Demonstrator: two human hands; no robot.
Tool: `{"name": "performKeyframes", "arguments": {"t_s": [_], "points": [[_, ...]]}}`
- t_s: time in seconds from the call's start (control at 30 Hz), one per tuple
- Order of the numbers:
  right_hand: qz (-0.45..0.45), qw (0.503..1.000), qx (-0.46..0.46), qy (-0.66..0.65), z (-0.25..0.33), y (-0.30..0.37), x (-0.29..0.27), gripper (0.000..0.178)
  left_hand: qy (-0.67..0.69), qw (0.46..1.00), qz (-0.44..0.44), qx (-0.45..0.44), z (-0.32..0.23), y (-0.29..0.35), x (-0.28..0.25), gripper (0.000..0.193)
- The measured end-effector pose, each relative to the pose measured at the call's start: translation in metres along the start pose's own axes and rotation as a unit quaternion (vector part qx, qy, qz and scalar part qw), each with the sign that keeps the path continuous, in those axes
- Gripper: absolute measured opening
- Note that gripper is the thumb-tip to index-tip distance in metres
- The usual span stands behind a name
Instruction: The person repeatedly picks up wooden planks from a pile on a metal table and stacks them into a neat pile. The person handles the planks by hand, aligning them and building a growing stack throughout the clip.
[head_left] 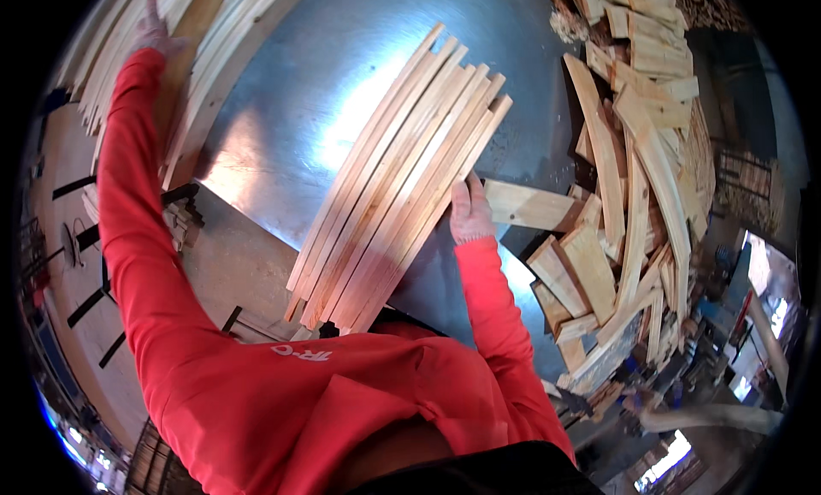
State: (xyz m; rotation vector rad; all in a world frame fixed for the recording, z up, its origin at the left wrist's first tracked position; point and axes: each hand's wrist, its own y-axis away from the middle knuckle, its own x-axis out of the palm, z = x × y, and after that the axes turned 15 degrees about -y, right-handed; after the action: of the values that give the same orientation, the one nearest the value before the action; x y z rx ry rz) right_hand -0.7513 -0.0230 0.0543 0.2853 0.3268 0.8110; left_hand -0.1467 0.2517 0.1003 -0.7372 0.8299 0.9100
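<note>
A row of long, pale wooden strips [402, 178] lies side by side on a shiny metal table, their ends uneven. Against the right edge of this row rests my right hand [470, 211], its fingers stretched along the outermost strip rather than wrapped round it. My left arm reaches far out to the upper left. There my left hand [156, 33], fingers spread, is over a stack of long boards [192, 46]; whether it touches them I cannot tell. Both arms are in red sleeves.
The metal tabletop [299, 84] spans the middle. On its right side a heap of wood offcuts [633, 213] is piled up, with one short board [530, 206] jutting toward my right hand. Dark metal bars [85, 311] stick out at the left, below the stack of boards.
</note>
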Motion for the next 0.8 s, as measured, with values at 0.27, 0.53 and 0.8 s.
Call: {"name": "performKeyframes", "arguments": {"t_s": [0.27,0.53,0.8], "points": [[-0.180,0.931,-0.148,0.283,-0.078,-0.097,-0.004,0.067,0.365,0.819,0.291,0.333,-0.235,0.180,-0.126,0.069],[-0.180,0.966,-0.126,0.133,0.027,-0.094,0.016,0.059,0.737,0.617,0.226,0.162,-0.238,0.188,-0.163,0.089],[-0.065,0.928,-0.305,-0.205,0.269,-0.117,-0.093,0.056,0.911,0.337,0.100,0.217,-0.168,0.069,-0.365,0.110]]}}
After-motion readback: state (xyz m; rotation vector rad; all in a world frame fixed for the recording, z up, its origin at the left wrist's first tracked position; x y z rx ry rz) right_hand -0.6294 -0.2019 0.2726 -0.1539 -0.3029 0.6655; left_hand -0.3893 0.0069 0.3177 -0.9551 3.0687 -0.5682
